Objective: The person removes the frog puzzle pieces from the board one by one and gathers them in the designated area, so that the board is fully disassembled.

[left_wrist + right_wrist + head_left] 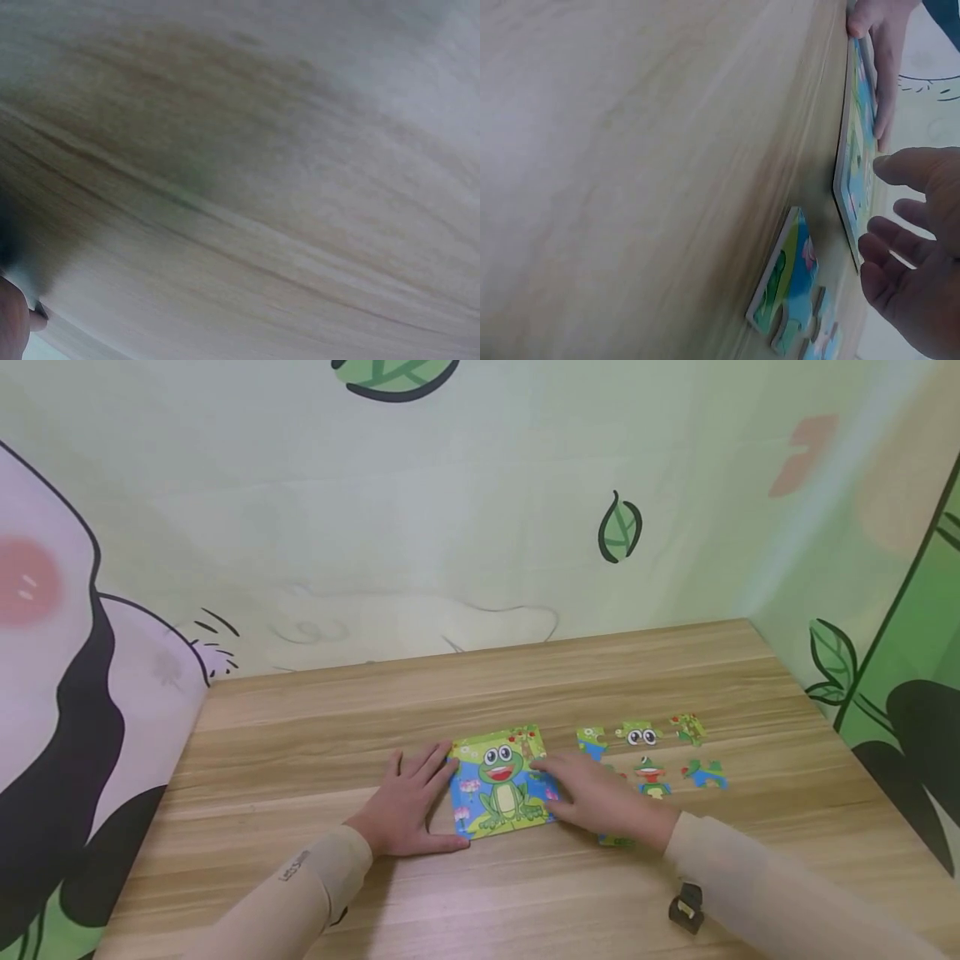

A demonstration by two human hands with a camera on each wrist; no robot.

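A square picture board (498,781) with a smiling green frog on blue and yellow-green lies flat on the table. My left hand (408,802) rests along its left side, fingers spread, with the thumb at the near left corner. Over the board's right edge is my right hand (600,793), its fingers loosely bent and nothing gripped between them. In the right wrist view, the thumb of that hand (922,255) is close to the board; contact is hard to tell. Several loose jigsaw pieces (640,735) lie to the right, some partly hidden by the right hand. One corner piece (784,281) shows nearby.
The wood-grain table (315,718) meets a pale green wall (480,527) printed with leaves and a panda. A small dark object (686,908) shows beside the right sleeve. The left wrist view shows mostly bare tabletop (285,225).
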